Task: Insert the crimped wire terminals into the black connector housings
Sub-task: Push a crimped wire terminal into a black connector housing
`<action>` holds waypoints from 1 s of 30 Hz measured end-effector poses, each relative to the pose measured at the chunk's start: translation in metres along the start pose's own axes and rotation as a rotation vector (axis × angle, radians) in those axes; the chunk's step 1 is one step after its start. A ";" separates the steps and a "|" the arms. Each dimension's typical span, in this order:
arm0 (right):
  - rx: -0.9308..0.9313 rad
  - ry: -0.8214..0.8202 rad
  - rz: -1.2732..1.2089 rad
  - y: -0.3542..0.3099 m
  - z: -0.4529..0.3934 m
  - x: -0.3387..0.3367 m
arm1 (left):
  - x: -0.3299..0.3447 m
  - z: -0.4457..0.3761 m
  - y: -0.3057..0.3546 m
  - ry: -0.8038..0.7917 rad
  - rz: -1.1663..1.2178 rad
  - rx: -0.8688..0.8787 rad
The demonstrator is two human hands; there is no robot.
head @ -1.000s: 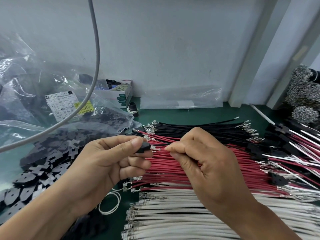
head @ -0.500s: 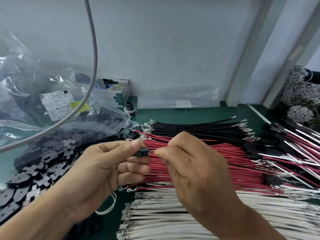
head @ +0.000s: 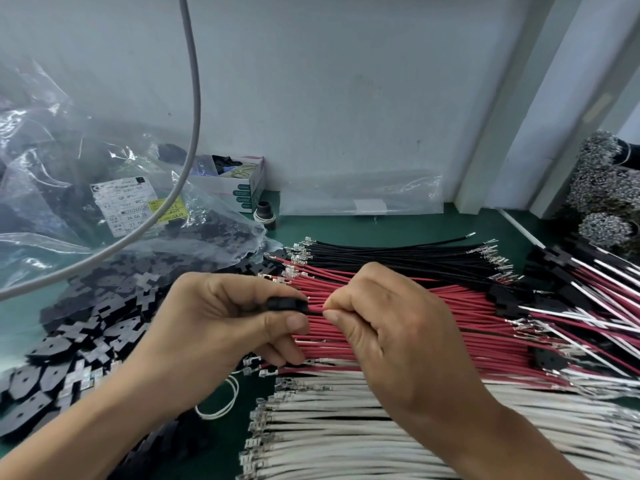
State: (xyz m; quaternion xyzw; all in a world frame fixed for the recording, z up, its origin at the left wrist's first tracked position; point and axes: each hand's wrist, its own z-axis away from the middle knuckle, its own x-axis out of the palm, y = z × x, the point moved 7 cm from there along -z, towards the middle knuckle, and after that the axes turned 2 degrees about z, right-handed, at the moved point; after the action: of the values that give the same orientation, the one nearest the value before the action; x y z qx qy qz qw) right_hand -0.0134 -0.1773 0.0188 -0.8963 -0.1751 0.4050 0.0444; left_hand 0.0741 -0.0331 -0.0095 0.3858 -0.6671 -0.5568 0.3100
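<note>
Left hand [head: 221, 327] clamped on a small, light, rigid black connector housing [head: 287, 304] at centre frame, right hand [head: 388, 327] at 3 o'clock pinching a thin, limp red wire [head: 317, 309] close behind its terminal — probably best gripped there against buckling.

Small black connector housing [head: 287, 304] lying level, red wire [head: 316, 308] entering its right end

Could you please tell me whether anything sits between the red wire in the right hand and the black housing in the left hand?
Nothing visible does. The right hand pinches the thin red wire, which runs straight into the small black plastic connector housing gripped by the left hand.
</note>
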 end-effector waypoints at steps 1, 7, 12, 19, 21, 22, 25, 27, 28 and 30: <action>0.001 -0.008 -0.015 0.000 0.001 0.001 | 0.001 0.001 0.000 -0.006 0.009 -0.006; -0.068 0.021 0.194 0.001 -0.006 -0.018 | -0.002 -0.001 0.001 -0.022 -0.102 0.017; -0.068 -0.312 0.067 -0.008 -0.001 -0.007 | -0.015 -0.003 0.001 0.051 -0.152 0.044; 0.022 -0.646 -0.040 0.001 0.014 0.021 | -0.013 -0.005 -0.006 0.034 -0.163 0.058; 0.043 -0.651 -0.061 0.002 0.014 0.021 | -0.012 -0.005 -0.007 0.027 -0.157 0.049; 0.054 -0.652 -0.069 0.002 0.014 0.021 | -0.011 -0.005 -0.007 0.025 -0.153 0.047; 0.118 -0.615 -0.152 0.009 0.008 0.014 | -0.012 -0.005 -0.007 0.016 -0.140 0.051; 0.214 -0.540 -0.298 0.017 0.002 0.006 | -0.012 -0.006 -0.007 0.017 -0.125 0.044; 0.253 -0.483 -0.355 0.020 0.000 0.002 | -0.013 -0.006 -0.008 0.020 -0.118 0.038; 0.268 -0.381 -0.337 0.024 -0.002 -0.004 | -0.012 -0.006 -0.008 0.022 -0.106 0.024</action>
State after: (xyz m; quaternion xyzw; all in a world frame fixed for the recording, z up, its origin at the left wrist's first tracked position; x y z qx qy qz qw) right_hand -0.0075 -0.2012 0.0175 -0.7484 -0.2720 0.5725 0.1954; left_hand 0.0863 -0.0264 -0.0158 0.4303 -0.6490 -0.5602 0.2826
